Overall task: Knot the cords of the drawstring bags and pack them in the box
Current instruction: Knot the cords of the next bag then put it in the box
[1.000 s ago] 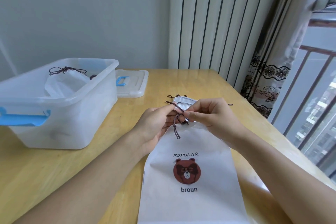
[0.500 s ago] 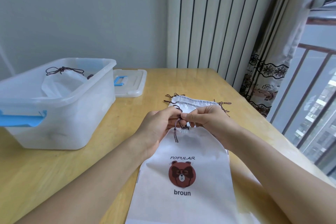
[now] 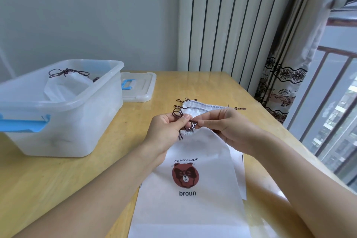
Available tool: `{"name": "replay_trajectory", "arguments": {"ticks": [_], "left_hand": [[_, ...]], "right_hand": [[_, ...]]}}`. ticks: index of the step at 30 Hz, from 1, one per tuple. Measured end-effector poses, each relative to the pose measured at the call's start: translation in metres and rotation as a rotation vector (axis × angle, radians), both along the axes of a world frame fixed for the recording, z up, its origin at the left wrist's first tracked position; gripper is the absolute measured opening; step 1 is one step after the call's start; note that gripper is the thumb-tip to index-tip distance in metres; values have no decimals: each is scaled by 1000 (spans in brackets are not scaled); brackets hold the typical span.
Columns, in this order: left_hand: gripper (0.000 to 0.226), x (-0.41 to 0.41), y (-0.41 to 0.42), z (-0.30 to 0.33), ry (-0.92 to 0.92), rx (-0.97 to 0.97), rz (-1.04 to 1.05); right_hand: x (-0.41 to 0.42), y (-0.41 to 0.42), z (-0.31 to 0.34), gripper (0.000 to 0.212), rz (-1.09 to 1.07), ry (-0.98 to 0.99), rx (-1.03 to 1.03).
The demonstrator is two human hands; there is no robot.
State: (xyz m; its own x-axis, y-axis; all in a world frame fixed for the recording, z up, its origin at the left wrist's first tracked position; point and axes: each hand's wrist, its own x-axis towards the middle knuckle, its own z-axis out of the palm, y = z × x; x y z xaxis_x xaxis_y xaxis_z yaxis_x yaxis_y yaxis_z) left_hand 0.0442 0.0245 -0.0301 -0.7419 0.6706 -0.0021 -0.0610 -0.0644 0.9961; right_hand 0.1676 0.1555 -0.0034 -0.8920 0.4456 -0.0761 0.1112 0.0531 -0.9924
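Observation:
A white drawstring bag (image 3: 195,205) with a brown bear print lies flat on the wooden table (image 3: 67,179) in front of me. Its gathered neck sits between my hands. My left hand (image 3: 166,131) pinches a loop of the dark brown cord (image 3: 177,114). My right hand (image 3: 228,127) pinches the same cord close beside it, at the bag's neck. More white bags (image 3: 201,107) lie stacked just behind my hands. At the left stands the translucent plastic box (image 3: 81,120) with blue handles, and a knotted bag (image 3: 67,85) lies inside it.
The box's lid (image 3: 141,89) with a blue handle lies flat behind the box. A striped curtain and a floral curtain (image 3: 280,87) hang past the table's far right edge, with a window railing beyond.
My hands have drawn slightly apart and a cord loop now stands above my left fingers. The bag has slid a little along the table.

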Motion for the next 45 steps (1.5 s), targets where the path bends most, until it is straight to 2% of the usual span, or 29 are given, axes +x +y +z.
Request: {"name": "replay_trajectory", "arguments": {"ticks": [4, 8, 13, 18, 22, 28, 31, 33, 39, 45], "left_hand": [[14, -2, 1, 0, 72, -5, 7], [12, -3, 0, 1, 128, 16, -6], [14, -6, -2, 1, 177, 37, 7], [12, -9, -4, 0, 197, 50, 22], [9, -7, -3, 0, 254, 35, 28], [8, 3, -4, 1, 168, 70, -41], [7, 4, -4, 2, 96, 66, -21], [5, 3, -4, 3, 61, 86, -20], [6, 9, -5, 4, 60, 99, -8], [9, 10, -6, 7, 56, 144, -73]], "right_hand": [[0, 1, 0, 5, -64, 29, 125], [-1, 1, -2, 18, -97, 33, 255], [0, 3, -2, 6, -7, 75, 212], [2, 1, -1, 23, 71, 131, 310], [-3, 0, -4, 9, 3, 127, 435], [-2, -5, -7, 10, -72, 143, 428], [-2, -7, -6, 1, -66, 116, 448], [-2, -7, -5, 4, -50, 108, 468], [-1, -17, -5, 8, -69, 92, 503], [-5, -18, -8, 14, -134, 74, 268]]}}
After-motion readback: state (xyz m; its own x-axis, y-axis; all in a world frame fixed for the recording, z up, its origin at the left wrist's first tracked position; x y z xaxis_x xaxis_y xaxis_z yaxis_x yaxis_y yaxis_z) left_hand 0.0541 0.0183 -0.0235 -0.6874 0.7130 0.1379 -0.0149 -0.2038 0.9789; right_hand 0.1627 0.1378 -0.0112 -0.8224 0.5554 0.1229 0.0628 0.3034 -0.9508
